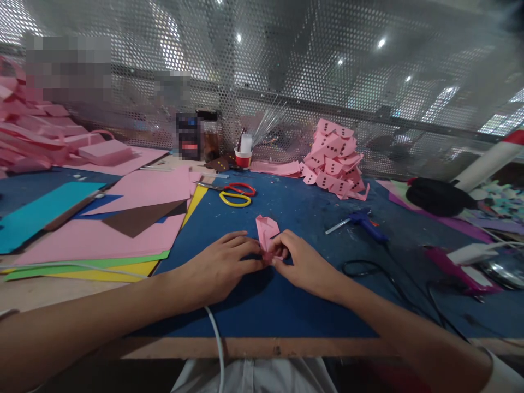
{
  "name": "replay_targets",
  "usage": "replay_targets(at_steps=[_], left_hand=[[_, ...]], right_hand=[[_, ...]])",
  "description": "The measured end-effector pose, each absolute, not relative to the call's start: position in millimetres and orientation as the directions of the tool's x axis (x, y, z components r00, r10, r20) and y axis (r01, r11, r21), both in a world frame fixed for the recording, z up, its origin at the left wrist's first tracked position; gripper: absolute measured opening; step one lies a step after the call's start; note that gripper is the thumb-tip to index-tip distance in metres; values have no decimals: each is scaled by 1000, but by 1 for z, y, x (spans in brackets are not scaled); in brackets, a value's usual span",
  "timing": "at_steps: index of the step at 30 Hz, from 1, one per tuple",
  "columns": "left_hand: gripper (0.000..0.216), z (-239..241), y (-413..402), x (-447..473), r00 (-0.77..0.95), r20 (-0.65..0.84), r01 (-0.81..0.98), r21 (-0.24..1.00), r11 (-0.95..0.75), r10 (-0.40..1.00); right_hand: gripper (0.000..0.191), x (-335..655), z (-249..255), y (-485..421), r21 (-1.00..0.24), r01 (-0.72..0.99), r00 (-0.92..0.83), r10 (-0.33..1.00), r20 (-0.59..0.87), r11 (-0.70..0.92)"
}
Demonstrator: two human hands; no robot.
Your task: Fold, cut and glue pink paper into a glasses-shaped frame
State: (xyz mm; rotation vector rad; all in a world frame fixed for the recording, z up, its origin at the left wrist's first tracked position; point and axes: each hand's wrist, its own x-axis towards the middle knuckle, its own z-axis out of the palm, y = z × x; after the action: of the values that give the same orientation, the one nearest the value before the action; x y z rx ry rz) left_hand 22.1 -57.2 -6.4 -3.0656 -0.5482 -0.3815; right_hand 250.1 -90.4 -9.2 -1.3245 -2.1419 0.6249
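Note:
A small folded pink paper piece point(267, 229) rests on the blue mat point(286, 305) in the middle of the table. My left hand point(221, 267) pinches its near end from the left. My right hand point(301, 262) pinches the same end from the right, fingertips meeting those of the left hand. The paper's far end sticks up beyond my fingers.
Scissors with red and yellow handles point(235, 194) lie behind the hands. Coloured paper sheets point(123, 229) are stacked left. A pile of pink folded pieces point(335, 158) stands at the back. A blue glue gun point(368, 224), cables and a black object point(438, 196) lie right. A white cable point(216, 338) crosses the front edge.

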Motion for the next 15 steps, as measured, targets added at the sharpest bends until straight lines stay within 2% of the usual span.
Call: replay_targets(at_steps=[15], left_hand=[[48, -4, -57, 22, 928, 217, 312, -12, -950, 302]], right_hand=[[25, 257, -8, -88, -701, 583, -418, 891, 174, 410]])
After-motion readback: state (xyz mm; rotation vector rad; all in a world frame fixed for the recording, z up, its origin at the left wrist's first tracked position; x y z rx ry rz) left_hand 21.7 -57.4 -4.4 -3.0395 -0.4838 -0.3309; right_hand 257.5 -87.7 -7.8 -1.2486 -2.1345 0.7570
